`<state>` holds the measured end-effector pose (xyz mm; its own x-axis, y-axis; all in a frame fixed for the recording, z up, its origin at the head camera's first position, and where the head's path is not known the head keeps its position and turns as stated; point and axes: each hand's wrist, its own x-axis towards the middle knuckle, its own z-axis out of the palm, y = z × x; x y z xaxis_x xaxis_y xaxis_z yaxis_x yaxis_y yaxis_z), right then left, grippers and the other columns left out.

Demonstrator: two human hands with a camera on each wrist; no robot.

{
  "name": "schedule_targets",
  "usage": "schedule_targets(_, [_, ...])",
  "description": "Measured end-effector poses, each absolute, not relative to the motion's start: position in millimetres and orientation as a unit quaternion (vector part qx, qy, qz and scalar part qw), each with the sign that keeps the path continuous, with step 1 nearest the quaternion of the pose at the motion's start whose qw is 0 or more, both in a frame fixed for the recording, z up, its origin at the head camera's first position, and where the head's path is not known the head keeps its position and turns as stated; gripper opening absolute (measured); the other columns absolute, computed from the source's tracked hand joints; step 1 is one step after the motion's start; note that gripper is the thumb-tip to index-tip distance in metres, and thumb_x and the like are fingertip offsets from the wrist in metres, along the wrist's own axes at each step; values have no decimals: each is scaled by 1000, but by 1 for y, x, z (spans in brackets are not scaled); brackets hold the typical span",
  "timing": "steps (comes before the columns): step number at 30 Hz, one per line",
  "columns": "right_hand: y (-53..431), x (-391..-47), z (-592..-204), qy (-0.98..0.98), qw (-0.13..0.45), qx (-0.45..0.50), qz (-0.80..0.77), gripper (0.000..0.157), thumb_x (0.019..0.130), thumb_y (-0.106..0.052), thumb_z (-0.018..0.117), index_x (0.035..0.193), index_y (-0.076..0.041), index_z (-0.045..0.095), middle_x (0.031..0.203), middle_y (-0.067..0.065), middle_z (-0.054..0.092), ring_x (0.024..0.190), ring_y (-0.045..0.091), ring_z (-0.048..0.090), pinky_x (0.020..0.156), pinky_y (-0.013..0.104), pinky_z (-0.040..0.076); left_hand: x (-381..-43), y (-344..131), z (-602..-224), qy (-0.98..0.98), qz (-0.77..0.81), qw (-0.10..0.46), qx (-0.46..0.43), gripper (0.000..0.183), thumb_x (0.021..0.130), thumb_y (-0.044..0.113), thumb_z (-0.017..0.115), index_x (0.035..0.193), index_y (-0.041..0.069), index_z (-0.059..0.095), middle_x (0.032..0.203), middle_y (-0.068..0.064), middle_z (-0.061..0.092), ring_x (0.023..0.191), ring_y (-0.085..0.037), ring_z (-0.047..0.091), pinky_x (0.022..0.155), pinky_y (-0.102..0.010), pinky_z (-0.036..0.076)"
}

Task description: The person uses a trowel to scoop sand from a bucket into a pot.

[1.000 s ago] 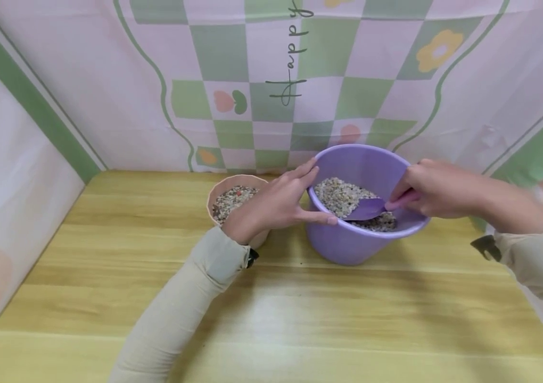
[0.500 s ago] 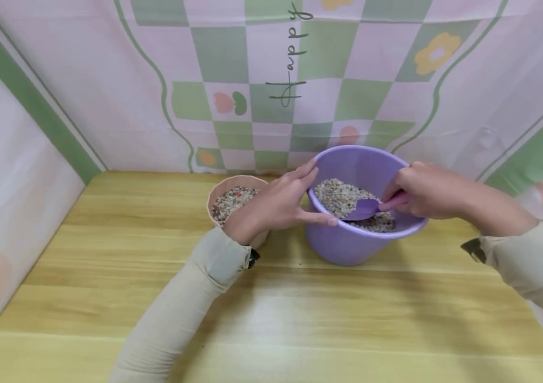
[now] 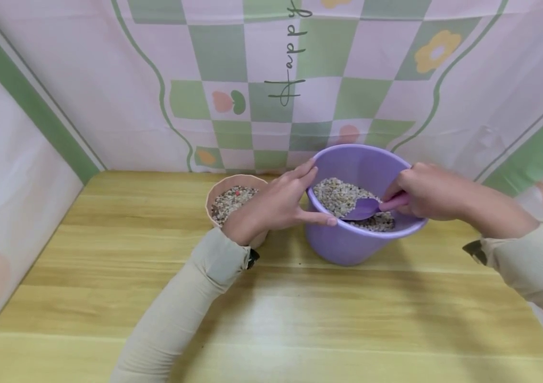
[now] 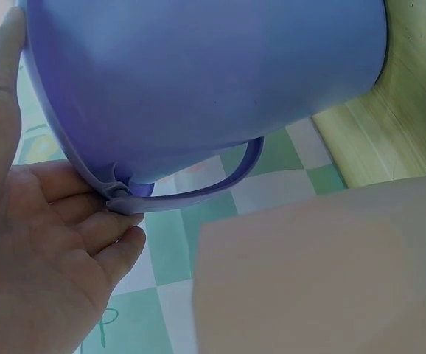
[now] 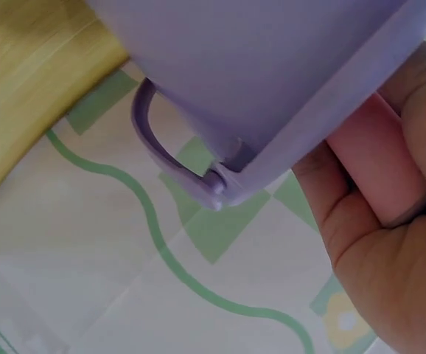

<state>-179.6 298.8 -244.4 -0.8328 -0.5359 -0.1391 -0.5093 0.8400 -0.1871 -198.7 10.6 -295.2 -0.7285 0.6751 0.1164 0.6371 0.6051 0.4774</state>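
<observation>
A purple bucket with pebble-like gravel inside stands on the table near the back cloth. My right hand reaches over its right rim and grips the pink handle of a small shovel. The shovel's purple blade lies partly in the gravel. In the right wrist view the fingers wrap round that pink handle, behind the bucket's rim. My left hand rests against the bucket's left rim, thumb along the front and fingers on the far side. The left wrist view shows those fingers touching beside the bucket's handle joint.
A peach pot, also holding gravel with a red speck in it, stands left of the bucket, partly covered by my left hand and wrist. Behind the wooden table hangs a green-and-white checked cloth. Similar cloth borders both sides.
My right hand and the shovel have shifted slightly left in the bucket since one second ago, and barely moved in the last half second. The left hand stays on the rim.
</observation>
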Motion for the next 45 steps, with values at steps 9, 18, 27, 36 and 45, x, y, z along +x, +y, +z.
schedule_targets(9, [303,-178,-249,951,92,-277,-105,13,82,-7,81,93,-11,81,85,7,76,66,11,70,55,17,53,-199,9,-296,894,263,45,360,119,73,76,68,159,9,20,166,-2,3,150,-28,18,118,-43,23])
schedule_targets(18, [309,-182,-255,942,51,-316,-98,19,77,0,81,91,-13,81,84,2,76,72,15,72,59,19,56,-199,12,-296,890,268,53,364,118,75,74,69,159,8,19,166,0,0,150,-28,18,118,-42,24])
schedule_targets(27, [308,-185,-254,938,53,-326,-109,20,77,2,80,93,-10,81,85,6,76,71,13,72,58,16,54,-199,11,-294,893,263,43,362,118,75,72,71,158,5,21,166,-4,2,149,-31,19,117,-43,25])
schedule_targets(36, [309,-183,-254,937,43,-330,-104,21,77,2,80,93,-11,81,87,5,77,69,12,71,56,17,53,-200,11,-296,891,269,40,365,118,74,71,72,157,5,22,166,-3,2,149,-30,19,117,-43,27])
schedule_targets(45, [309,-182,-256,937,40,-331,-101,27,73,7,78,95,-10,80,88,6,77,70,14,71,56,18,54,-200,12,-299,891,270,42,362,118,74,72,71,158,6,20,166,-1,-1,150,-30,17,117,-44,24])
